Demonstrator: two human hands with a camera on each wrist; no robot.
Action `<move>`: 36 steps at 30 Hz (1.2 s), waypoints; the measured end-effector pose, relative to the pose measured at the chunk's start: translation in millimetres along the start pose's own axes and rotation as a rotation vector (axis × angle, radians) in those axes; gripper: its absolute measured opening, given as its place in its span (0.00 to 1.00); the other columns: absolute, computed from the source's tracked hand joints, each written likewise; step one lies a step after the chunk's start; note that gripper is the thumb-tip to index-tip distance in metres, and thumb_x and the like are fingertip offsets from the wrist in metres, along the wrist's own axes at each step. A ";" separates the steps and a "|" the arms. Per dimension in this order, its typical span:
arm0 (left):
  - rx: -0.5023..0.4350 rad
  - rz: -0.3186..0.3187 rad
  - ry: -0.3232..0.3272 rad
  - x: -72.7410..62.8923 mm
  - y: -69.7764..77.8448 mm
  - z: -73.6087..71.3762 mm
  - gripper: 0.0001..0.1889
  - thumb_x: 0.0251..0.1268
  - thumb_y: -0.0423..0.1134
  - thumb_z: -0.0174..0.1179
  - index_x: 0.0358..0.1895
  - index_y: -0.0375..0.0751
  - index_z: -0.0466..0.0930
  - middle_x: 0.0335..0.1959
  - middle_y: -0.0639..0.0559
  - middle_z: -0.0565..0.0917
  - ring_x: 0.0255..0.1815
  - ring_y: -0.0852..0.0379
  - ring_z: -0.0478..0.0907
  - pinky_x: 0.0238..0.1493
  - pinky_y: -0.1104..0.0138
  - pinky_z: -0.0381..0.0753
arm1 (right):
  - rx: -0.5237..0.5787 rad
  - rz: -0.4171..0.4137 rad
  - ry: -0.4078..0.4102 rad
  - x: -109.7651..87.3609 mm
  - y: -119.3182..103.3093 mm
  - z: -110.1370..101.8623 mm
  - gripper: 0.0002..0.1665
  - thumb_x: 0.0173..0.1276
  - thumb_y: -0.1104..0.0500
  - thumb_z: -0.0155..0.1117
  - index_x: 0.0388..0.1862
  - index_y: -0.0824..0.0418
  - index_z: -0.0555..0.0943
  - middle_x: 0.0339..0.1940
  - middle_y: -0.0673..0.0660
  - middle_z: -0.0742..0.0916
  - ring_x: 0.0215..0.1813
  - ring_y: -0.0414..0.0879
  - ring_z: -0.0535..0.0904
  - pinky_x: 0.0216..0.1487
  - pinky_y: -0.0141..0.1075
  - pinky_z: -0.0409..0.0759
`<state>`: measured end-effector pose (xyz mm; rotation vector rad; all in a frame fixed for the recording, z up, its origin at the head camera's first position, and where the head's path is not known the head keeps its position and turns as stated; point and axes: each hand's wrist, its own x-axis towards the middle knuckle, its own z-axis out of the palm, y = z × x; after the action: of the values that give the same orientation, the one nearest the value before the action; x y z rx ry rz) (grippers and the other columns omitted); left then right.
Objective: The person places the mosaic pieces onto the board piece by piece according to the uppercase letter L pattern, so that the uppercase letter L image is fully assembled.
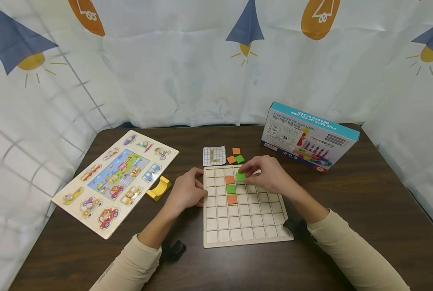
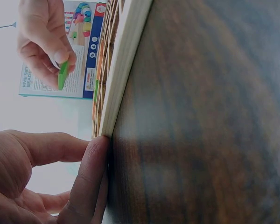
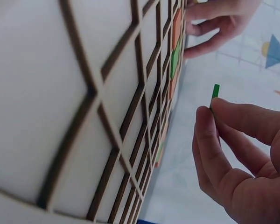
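A wooden grid board [image 1: 250, 234] lies flat on the table, with two orange tiles [image 1: 230, 180] and one green tile [image 1: 231, 189] stacked in a column of its cells. My left hand [image 1: 187, 189] holds the board's left edge, its thumb and a finger meeting at the rim in the left wrist view. Above the board's upper rows, my right hand [image 1: 269, 174] pinches another green tile [image 1: 240, 177] between thumb and fingertips. In the right wrist view that tile [image 3: 215, 94] stands on edge, apart from the grid.
Beyond the board lie a pattern card [image 1: 214, 156] and several loose orange and green tiles [image 1: 239, 159]. A vehicle picture puzzle [image 1: 169, 151] slants at the left beside a yellow curved block [image 1: 159, 188]. At the back right stands a toy box [image 1: 307, 137].
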<state>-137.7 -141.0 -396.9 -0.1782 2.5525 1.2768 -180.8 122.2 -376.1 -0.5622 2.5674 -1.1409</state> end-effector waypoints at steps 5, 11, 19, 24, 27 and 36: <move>0.006 0.006 -0.001 0.6 0.1 0.0 0.33 0.59 0.27 0.67 0.70 0.36 0.71 0.39 0.41 0.82 0.20 0.56 0.84 0.21 0.64 0.89 | 0.005 0.005 -0.031 -9.1 -4.3 4.6 0.16 0.62 0.65 0.77 0.49 0.56 0.91 0.41 0.50 0.91 0.44 0.44 0.85 0.43 0.37 0.83; 0.007 0.001 -0.003 1.4 0.5 -0.3 0.33 0.58 0.27 0.67 0.70 0.37 0.71 0.39 0.41 0.82 0.20 0.56 0.84 0.22 0.64 0.89 | 0.019 0.004 -0.081 -16.8 -9.3 11.8 0.15 0.61 0.67 0.76 0.47 0.57 0.91 0.42 0.49 0.91 0.42 0.42 0.84 0.46 0.37 0.84; 0.006 -0.001 -0.008 0.9 0.4 -0.2 0.33 0.59 0.27 0.67 0.70 0.37 0.70 0.39 0.41 0.83 0.20 0.56 0.84 0.22 0.64 0.89 | 0.030 0.022 -0.134 -22.9 -11.9 21.8 0.14 0.58 0.67 0.78 0.43 0.56 0.91 0.36 0.48 0.90 0.40 0.42 0.83 0.44 0.36 0.85; 0.013 0.005 -0.008 1.2 0.9 1.0 0.33 0.59 0.27 0.66 0.71 0.37 0.70 0.39 0.42 0.82 0.20 0.56 0.84 0.22 0.64 0.89 | 0.020 0.010 -0.160 -24.5 -10.4 26.1 0.13 0.57 0.68 0.78 0.40 0.56 0.91 0.34 0.49 0.89 0.37 0.42 0.82 0.41 0.35 0.84; 0.014 0.005 -0.004 1.2 1.5 0.6 0.33 0.59 0.27 0.66 0.70 0.37 0.71 0.39 0.42 0.82 0.20 0.56 0.84 0.22 0.64 0.89 | 0.012 -0.011 -0.178 -25.3 -10.9 28.3 0.13 0.56 0.68 0.78 0.40 0.56 0.90 0.33 0.50 0.88 0.36 0.42 0.81 0.39 0.34 0.84; 0.009 0.002 -0.007 0.8 0.3 -0.4 0.34 0.58 0.27 0.67 0.71 0.36 0.70 0.39 0.41 0.83 0.20 0.56 0.84 0.22 0.64 0.89 | -0.023 -0.011 -0.231 -27.4 -16.0 36.2 0.12 0.55 0.68 0.80 0.37 0.56 0.90 0.30 0.49 0.87 0.34 0.41 0.80 0.37 0.32 0.84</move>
<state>-138.6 -141.1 -396.7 -0.1684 2.5528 1.2642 -138.3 101.4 -385.1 -0.6719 2.3853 -0.9874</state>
